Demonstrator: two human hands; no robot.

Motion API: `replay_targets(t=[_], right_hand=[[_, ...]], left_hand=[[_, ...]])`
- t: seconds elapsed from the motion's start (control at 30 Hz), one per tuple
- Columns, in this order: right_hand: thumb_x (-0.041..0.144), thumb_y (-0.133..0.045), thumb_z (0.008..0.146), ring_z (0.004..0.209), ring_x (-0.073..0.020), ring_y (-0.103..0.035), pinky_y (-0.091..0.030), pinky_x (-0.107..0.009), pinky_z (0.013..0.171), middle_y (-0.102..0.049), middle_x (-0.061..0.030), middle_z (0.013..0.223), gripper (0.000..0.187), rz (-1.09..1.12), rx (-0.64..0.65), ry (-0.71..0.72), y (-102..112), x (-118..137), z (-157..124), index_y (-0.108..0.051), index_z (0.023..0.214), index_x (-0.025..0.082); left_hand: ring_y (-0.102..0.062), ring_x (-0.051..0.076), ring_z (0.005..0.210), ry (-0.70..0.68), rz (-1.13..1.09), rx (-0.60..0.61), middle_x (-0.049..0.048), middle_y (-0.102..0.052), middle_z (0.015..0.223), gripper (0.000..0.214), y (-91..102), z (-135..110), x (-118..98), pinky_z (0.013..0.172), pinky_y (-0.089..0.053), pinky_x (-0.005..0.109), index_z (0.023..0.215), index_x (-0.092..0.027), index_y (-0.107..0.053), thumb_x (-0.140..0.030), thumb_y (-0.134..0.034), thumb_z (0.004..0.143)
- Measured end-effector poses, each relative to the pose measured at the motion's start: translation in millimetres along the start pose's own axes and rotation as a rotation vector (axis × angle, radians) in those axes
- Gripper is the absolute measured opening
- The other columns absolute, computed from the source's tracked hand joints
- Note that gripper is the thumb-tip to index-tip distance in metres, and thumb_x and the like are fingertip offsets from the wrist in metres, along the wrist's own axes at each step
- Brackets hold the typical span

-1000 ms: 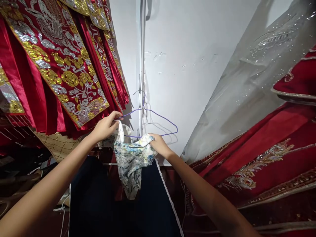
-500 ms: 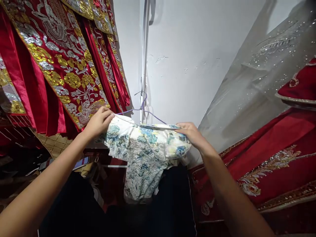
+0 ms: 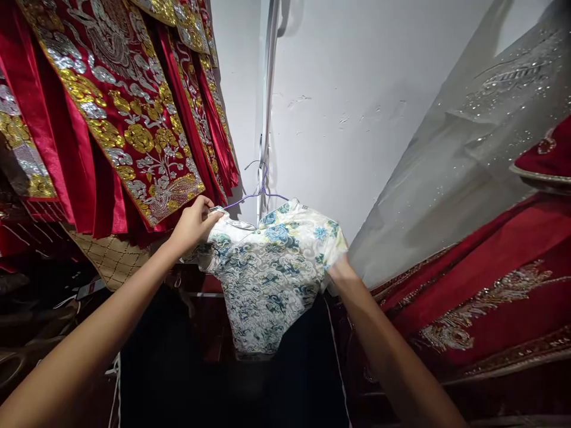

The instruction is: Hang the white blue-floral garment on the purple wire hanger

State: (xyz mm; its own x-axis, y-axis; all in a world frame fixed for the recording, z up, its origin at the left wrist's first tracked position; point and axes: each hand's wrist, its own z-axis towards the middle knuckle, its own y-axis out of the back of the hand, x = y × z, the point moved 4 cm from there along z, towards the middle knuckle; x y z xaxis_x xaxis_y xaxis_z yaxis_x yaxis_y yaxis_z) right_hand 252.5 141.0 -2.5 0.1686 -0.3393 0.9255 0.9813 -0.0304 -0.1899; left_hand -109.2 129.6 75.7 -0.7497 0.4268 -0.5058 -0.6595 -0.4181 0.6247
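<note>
A white short-sleeved top (image 3: 267, 279) with a blue and green floral pattern hangs spread out in front of me. A thin purple wire hanger (image 3: 262, 189) sits in its neck opening, with the hook pointing up. At the left shoulder, my left hand (image 3: 195, 224) is closed, pinching the fabric beside the hanger's arm. My right hand (image 3: 338, 265) reaches into the sleeve on the right; its fingers are hidden by the cloth.
Red garments with gold and silver embroidery (image 3: 138, 137) hang at the left. On the right are a sheer sparkly white garment (image 3: 446, 148) and a beaded red garment (image 3: 491, 285). Behind the top stands a white wall (image 3: 339, 71) with a metal pole (image 3: 267, 77).
My right hand has left the top's shoulder edge and slipped into the sleeve. The right shoulder now lies over the hanger's arm. My left hand keeps its hold.
</note>
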Motion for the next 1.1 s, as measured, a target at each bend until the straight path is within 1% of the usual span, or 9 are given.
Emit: replay_targets(t=[0.1, 0.2, 0.4, 0.67, 0.77, 0.87, 0.9, 1.0, 1.1], right_hand=[[0.071, -0.048, 0.086, 0.100, -0.0294, -0.069, -0.058, -0.044, 0.083, -0.073, -0.0119, 0.097, 0.060, 0.085, -0.002, -0.101, 9.6, 8.1, 3.8, -0.068, 0.101, 0.017], [0.059, -0.065, 0.082, 0.104, -0.0290, -0.068, -0.057, -0.042, 0.086, -0.073, -0.0114, 0.100, 0.048, 0.125, -0.113, -0.091, 16.1, 24.1, 5.7, -0.066, 0.105, 0.017], [0.060, -0.057, 0.088, 0.116, -0.0262, -0.064, -0.060, -0.040, 0.087, -0.063, -0.0134, 0.129, 0.050, 0.223, -0.363, -0.028, 1.0, 33.5, -22.5, -0.059, 0.119, 0.020], [0.051, -0.040, 0.099, 0.117, -0.0229, -0.063, -0.053, -0.044, 0.099, -0.068, -0.0127, 0.120, 0.047, 0.526, -0.275, -0.009, -35.4, 63.7, -15.2, -0.064, 0.119, 0.015], [0.049, -0.040, 0.100, 0.110, -0.0216, -0.067, -0.053, -0.042, 0.099, -0.070, -0.0107, 0.114, 0.046, 0.575, -0.340, 0.100, -35.5, 70.1, -31.6, -0.065, 0.120, 0.016], [0.056, -0.045, 0.096, 0.090, -0.0192, -0.071, -0.059, -0.035, 0.086, -0.072, -0.0065, 0.099, 0.048, 0.449, -0.376, 0.174, -41.3, 55.6, -81.0, -0.066, 0.118, 0.019], [0.057, -0.049, 0.094, 0.081, -0.0177, -0.071, -0.060, -0.032, 0.079, -0.072, -0.0040, 0.092, 0.046, 0.364, -0.329, 0.184, -46.5, 49.6, -99.7, -0.066, 0.117, 0.021], [0.051, -0.069, 0.083, 0.083, -0.0189, -0.070, -0.057, -0.031, 0.084, -0.072, -0.0041, 0.092, 0.045, 0.081, 0.207, 0.121, -77.5, 36.8, -144.2, -0.068, 0.117, 0.022], [0.045, -0.082, 0.069, 0.090, -0.0222, -0.069, -0.053, -0.031, 0.090, -0.073, -0.0056, 0.092, 0.045, -0.120, 0.727, 0.047, -97.2, 37.3, -161.6, -0.074, 0.105, 0.020]], left_hand=[[-0.050, 0.014, 0.064, -0.021, 0.033, -0.073, -0.0015, -0.058, 0.071, 0.026, 1.2, 5.8, -3.8, 0.061, -0.034, 0.024, 0.092, -0.020, -0.053, -0.044, -0.062, 0.085], [-0.050, 0.014, 0.064, -0.103, 0.055, -0.094, -0.0012, -0.056, 0.071, 0.019, -1.4, 25.8, -26.2, 0.062, -0.033, 0.025, 0.087, -0.019, -0.052, -0.037, -0.059, 0.087], [-0.058, 0.018, 0.076, -0.285, 0.064, 0.055, 0.0054, -0.065, 0.087, 0.022, -20.9, 54.7, -74.5, 0.070, -0.039, 0.028, 0.107, -0.016, -0.053, -0.025, -0.058, 0.088], [-0.053, 0.025, 0.119, -0.316, 0.013, -0.094, 0.0116, -0.061, 0.124, 0.022, -15.7, 37.2, -62.0, 0.103, -0.038, 0.042, 0.113, -0.019, -0.058, -0.027, -0.050, 0.094], [-0.055, 0.024, 0.116, -0.217, -0.180, -0.101, 0.0107, -0.063, 0.120, 0.026, -9.3, 20.7, -56.5, 0.103, -0.040, 0.041, 0.111, -0.018, -0.060, -0.036, -0.051, 0.094], [-0.063, 0.022, 0.095, 0.031, -0.629, 0.087, 0.0113, -0.067, 0.105, 0.037, -17.7, 1.9, -62.1, 0.091, -0.048, 0.038, 0.109, -0.015, -0.060, -0.047, -0.049, 0.094], [-0.064, 0.021, 0.091, 0.128, -0.806, 0.190, 0.0122, -0.068, 0.103, 0.042, -23.1, -5.5, -68.4, 0.087, -0.050, 0.038, 0.109, -0.014, -0.060, -0.051, -0.048, 0.094], [-0.066, 0.020, 0.087, 0.398, -1.189, 0.450, 0.0145, -0.069, 0.103, 0.042, -32.5, -33.1, -94.4, 0.080, -0.052, 0.034, 0.105, -0.014, -0.058, -0.053, -0.054, 0.091], [-0.061, 0.013, 0.066, 0.549, -1.216, 0.688, 0.0110, -0.068, 0.093, 0.033, -26.2, -67.0, -114.0, 0.061, -0.049, 0.024, 0.103, -0.013, -0.057, -0.039, -0.067, 0.085]])
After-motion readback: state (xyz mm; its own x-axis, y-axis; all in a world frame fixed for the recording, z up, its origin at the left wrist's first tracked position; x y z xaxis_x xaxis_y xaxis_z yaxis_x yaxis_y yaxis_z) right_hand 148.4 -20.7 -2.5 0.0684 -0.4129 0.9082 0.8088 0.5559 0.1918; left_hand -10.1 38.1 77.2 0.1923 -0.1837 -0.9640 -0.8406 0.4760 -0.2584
